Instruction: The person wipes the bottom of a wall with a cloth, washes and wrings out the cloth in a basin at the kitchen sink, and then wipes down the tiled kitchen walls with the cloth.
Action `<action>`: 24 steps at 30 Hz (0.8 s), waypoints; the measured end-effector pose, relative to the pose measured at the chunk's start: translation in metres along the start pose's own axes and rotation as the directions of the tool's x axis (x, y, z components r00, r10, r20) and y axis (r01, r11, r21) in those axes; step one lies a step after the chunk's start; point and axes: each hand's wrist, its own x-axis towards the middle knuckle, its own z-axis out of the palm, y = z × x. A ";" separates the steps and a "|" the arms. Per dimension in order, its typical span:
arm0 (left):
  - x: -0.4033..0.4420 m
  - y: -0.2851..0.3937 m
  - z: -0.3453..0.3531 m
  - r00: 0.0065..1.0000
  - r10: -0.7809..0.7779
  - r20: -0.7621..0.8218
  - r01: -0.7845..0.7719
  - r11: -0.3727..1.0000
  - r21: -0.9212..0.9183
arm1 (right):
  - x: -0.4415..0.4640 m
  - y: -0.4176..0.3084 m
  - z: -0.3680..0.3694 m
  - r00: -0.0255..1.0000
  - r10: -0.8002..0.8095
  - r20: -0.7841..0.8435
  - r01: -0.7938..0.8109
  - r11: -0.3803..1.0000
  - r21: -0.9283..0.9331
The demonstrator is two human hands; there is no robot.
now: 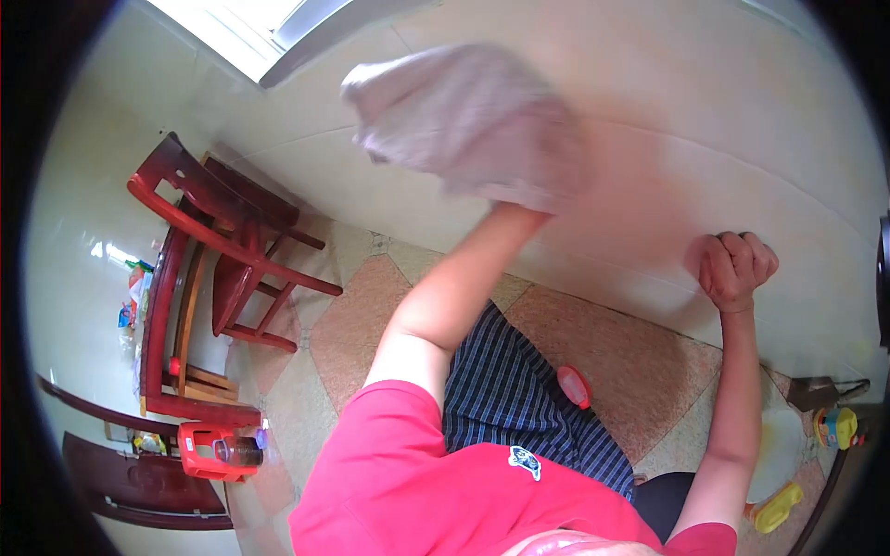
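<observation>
A pale pinkish-grey cloth [436, 111] is spread over my left hand [524, 209], against or just before the tiled wall [640, 167]. Motion smears the cloth, and it hides my left fingers; only the wrist and forearm show below it. Lower on the same wall, off to the right, my right hand [737, 269] rests as a closed fist with its fingers curled in. Nothing sticks out of that fist.
A dark red wooden chair [232, 232] stands by the wall at left, beside a table [162, 343]. A red plastic stool or crate [209, 449] holds a jar. On the floor are a red-and-white brush-like object [574, 386], a white basin [779, 454] and a yellow-handled brush [777, 506].
</observation>
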 end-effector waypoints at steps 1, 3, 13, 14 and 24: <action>0.000 0.026 -0.005 0.997 0.078 -0.019 -0.079 0.996 -0.048 | -0.002 0.000 0.000 1.000 -0.004 0.006 0.004 1.000 -0.015; -0.004 0.075 -0.015 0.971 0.233 -0.055 -0.239 0.957 -0.165 | -0.010 0.006 0.000 1.000 -0.017 0.008 0.018 1.000 -0.022; 0.025 0.027 -0.135 0.783 0.591 -0.194 -0.596 0.624 -0.505 | -0.003 0.005 -0.007 1.000 -0.010 0.014 0.009 0.999 0.046; 0.038 -0.011 -0.153 0.827 0.547 -0.130 -0.548 0.735 -0.400 | 0.001 0.004 -0.010 1.000 -0.008 0.018 0.007 0.998 0.054; 0.080 -0.072 -0.196 0.959 0.114 -0.261 -0.147 0.983 -0.111 | -0.002 0.005 -0.004 1.000 0.000 -0.014 0.001 0.999 0.044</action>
